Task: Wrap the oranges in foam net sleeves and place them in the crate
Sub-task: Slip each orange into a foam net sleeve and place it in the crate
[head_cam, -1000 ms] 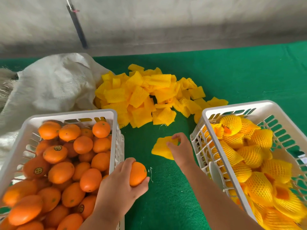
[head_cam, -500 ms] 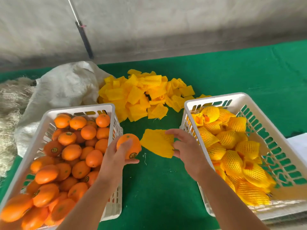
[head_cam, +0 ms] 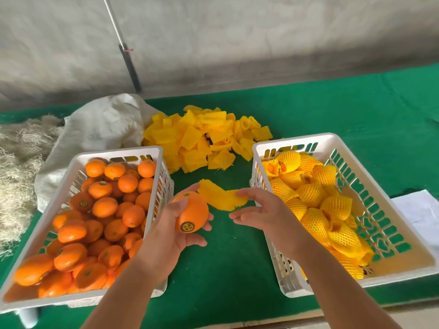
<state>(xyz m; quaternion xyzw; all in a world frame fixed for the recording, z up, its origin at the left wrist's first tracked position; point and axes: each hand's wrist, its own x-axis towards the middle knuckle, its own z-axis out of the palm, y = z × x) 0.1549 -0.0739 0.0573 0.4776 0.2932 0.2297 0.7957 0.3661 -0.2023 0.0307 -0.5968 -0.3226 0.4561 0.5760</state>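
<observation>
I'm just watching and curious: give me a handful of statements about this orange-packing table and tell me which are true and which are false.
1. The left hand grips a bare orange with a round sticker. True.
2. The crate of wrapped oranges stands on the person's left. False: it is on the right; the crate of bare oranges is on the left.
3. The right hand holds a yellow foam sleeve at its fingertips. True.
4. The spare sleeves are stacked inside a crate. False: they lie loose on the green cloth behind the crates.
5. The held orange is already sleeved. False: its skin is bare.
</observation>
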